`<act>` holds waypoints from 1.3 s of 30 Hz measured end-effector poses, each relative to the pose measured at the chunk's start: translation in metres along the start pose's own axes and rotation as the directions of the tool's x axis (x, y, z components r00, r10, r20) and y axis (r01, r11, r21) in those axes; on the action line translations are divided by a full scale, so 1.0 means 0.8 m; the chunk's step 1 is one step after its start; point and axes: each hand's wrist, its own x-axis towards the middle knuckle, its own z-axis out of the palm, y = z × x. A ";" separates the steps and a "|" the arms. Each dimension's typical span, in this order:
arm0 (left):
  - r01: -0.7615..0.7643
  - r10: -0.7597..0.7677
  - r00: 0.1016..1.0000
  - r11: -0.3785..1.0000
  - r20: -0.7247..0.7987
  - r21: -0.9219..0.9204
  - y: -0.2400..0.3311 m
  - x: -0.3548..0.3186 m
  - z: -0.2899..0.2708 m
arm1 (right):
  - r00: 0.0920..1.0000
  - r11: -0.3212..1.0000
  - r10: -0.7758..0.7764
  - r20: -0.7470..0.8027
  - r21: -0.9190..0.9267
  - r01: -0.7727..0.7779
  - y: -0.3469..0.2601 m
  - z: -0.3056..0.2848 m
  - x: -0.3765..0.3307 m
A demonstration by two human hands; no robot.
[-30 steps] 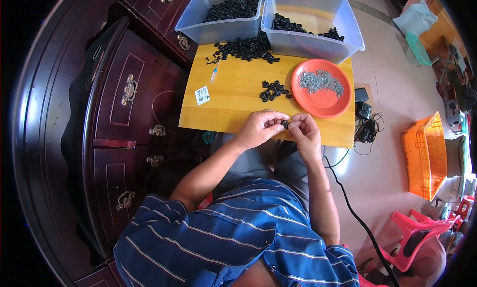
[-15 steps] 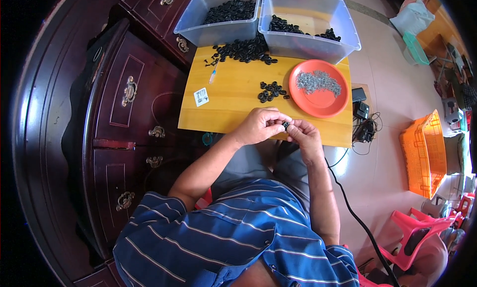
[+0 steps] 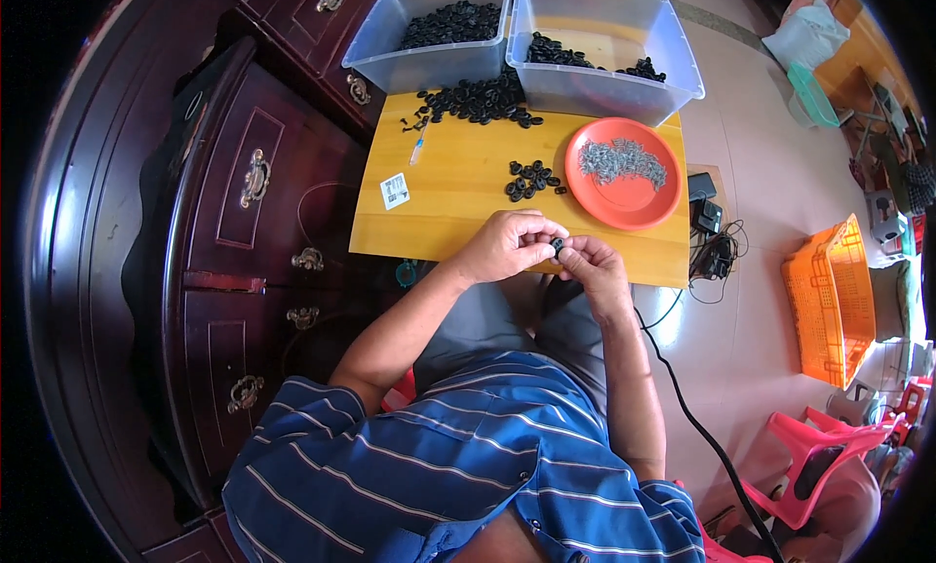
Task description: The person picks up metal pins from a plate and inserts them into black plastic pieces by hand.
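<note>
A small black oval part point(image 3: 557, 246) is pinched between my two hands over the near edge of the wooden table point(image 3: 439, 227). My left hand point(image 3: 507, 246) grips it with thumb and fingertips. On the other side my right hand point(image 3: 597, 269) has its thumb and forefinger closed at the same part; anything smaller between those fingertips is hidden. Just beyond my hands lies a small group of similar black parts point(image 3: 531, 180). To their right a red-orange plate point(image 3: 624, 212) holds a heap of tiny clear or silvery pieces point(image 3: 624, 161).
Two clear plastic bins, a left one point(image 3: 429, 68) and a right one point(image 3: 604, 93), hold more black parts. A loose pile point(image 3: 478, 100) lies before them. A thin blue-tipped tool point(image 3: 417, 152) and a white square label point(image 3: 395, 191) sit left. Dark cabinets point(image 3: 258, 173) flank the table; an orange crate point(image 3: 829, 305) stands right.
The black part has turned slightly between my fingertips. Both hands stay almost in the same place, and the whole view has shifted a little.
</note>
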 end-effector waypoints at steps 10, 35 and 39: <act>-0.051 0.050 0.998 0.996 0.030 0.069 0.005 -0.004 0.000 | 1.000 1.000 -0.012 -0.006 -0.021 0.012 0.002 -0.002 -0.003; -0.153 0.326 0.925 0.789 -0.194 0.595 0.023 0.000 0.035 | 0.999 0.978 0.018 -0.036 0.209 -0.010 0.009 0.003 0.001; -0.132 0.290 0.939 0.796 -0.182 0.590 0.022 0.002 0.036 | 0.998 0.968 0.037 -0.051 0.249 -0.023 0.012 0.001 0.002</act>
